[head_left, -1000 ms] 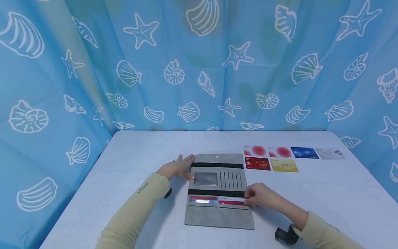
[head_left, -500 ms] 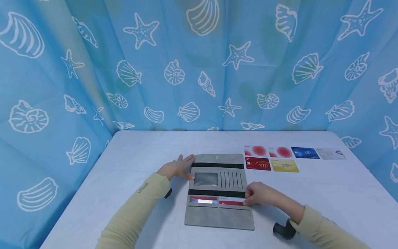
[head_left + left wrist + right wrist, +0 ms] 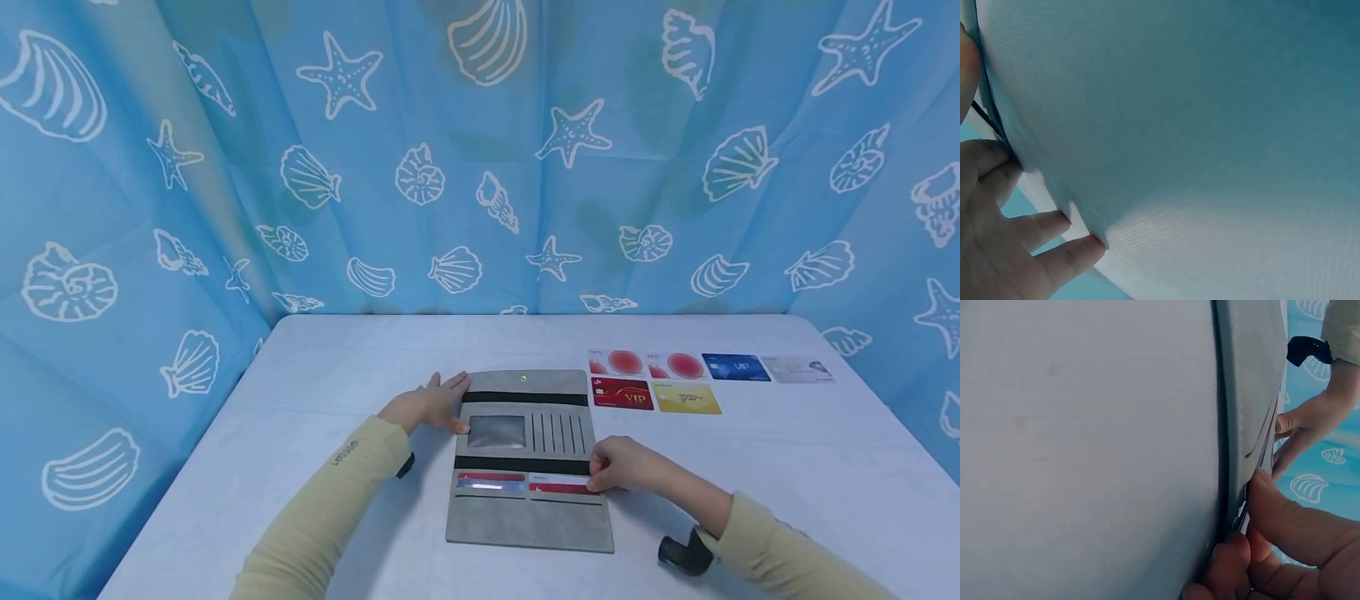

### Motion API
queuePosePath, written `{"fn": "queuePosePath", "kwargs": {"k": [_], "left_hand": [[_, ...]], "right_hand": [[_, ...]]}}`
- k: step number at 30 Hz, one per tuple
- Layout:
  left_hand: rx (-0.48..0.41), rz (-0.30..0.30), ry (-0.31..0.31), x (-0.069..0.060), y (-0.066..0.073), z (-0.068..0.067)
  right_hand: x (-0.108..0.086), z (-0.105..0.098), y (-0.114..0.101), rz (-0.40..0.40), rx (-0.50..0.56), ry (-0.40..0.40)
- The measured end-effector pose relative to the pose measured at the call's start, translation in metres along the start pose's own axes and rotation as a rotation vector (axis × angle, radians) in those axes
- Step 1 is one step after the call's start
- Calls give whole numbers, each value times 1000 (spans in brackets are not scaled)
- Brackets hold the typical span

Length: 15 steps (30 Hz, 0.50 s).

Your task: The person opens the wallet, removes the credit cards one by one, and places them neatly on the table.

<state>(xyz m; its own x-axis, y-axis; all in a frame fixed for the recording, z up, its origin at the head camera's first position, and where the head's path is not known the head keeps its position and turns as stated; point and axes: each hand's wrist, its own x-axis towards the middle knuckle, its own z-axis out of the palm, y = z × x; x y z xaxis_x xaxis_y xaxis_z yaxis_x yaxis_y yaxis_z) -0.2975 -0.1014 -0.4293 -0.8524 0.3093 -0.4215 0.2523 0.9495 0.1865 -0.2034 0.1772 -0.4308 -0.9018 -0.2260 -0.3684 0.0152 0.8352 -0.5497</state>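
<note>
A grey long wallet (image 3: 528,525) lies unfolded on the white table, with two black bands across it. My left hand (image 3: 427,406) rests along its upper left edge, fingers spread and touching the rim; the left wrist view also shows these fingers (image 3: 1069,259) extended. At the lower right pocket, my right hand (image 3: 628,468) pinches the right end of a red card (image 3: 558,488) in the slot. Thumb (image 3: 1279,512) and curled fingers meet at the wallet's edge in the right wrist view, hiding the card's end. More cards (image 3: 491,478) show in the lower left pocket.
To the wallet's upper right lie two cards with red circles (image 3: 625,362), a blue VIP card (image 3: 735,367), a pale card (image 3: 797,369), a red VIP card (image 3: 622,394) and a gold card (image 3: 687,398). A blue shell-print curtain (image 3: 450,208) hangs behind the table (image 3: 337,350).
The right hand and forearm have shifted very slightly, still pinching at the lower right pocket. The left hand, wallet and loose cards have stayed put.
</note>
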Motion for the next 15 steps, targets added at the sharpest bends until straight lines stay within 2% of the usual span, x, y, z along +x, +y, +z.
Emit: {"fn": "queuePosePath", "kwargs": {"k": [5,15], "left_hand": [[-4,0,0,-1,0,0],[-7,5,3,-1,0,0]], "right_hand": [[-4,2,2,-35,-15,10],[-6,4,1,-54,-21,-5]]}}
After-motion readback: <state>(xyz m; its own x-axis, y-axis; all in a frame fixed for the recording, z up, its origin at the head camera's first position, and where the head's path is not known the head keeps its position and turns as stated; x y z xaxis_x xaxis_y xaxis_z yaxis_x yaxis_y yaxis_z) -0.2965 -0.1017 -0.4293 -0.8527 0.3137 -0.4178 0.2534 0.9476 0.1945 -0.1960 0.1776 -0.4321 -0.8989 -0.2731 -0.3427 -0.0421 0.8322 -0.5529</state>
